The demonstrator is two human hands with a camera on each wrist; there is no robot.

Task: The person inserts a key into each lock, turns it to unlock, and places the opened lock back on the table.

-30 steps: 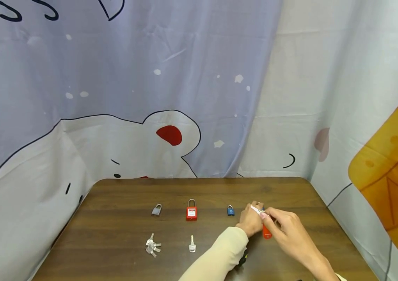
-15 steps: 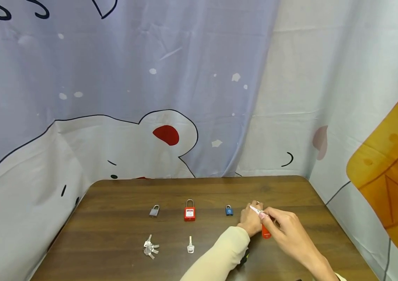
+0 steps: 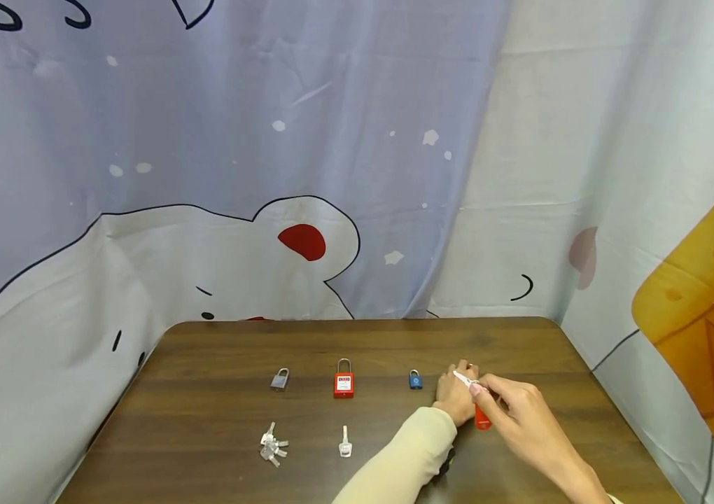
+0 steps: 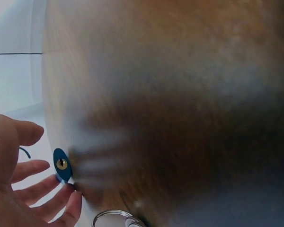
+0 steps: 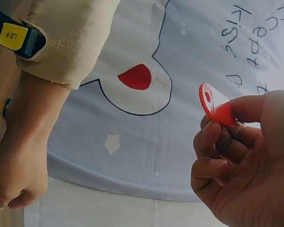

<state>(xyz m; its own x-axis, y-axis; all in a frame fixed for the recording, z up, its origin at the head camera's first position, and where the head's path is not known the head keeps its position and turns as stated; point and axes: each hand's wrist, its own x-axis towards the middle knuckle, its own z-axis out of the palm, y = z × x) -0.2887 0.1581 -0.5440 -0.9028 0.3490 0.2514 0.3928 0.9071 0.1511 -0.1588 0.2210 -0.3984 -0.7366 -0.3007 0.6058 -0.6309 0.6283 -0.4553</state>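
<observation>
Pinched between thumb and forefinger of my right hand (image 3: 521, 420) is a slim silvery key (image 3: 461, 377) with a red tag (image 3: 481, 418). The right wrist view shows the red tag (image 5: 215, 106) at the fingertips, a hole through its end. My left hand (image 3: 456, 394) is low over the tabletop, back up; the key overlaps it in the head view. Seen from the left wrist, a blue padlock (image 4: 61, 157) has its brass keyhole outward, right beside the fingertips of the left hand (image 4: 19, 184), whose thumb stands apart from it.
Along the wooden table (image 3: 206, 406) lie a silver padlock (image 3: 279, 380), a red padlock (image 3: 344, 385) and another blue padlock (image 3: 416, 380). Nearer are a bunch of keys (image 3: 273, 446) and a single key (image 3: 345, 444). A metal ring (image 4: 111, 213) shows below the left palm. A curtain (image 3: 206, 140) hangs behind.
The head view shifts slightly. Both hands stay in nearly the same place, the right with the key and red tag in its fingers throughout.
</observation>
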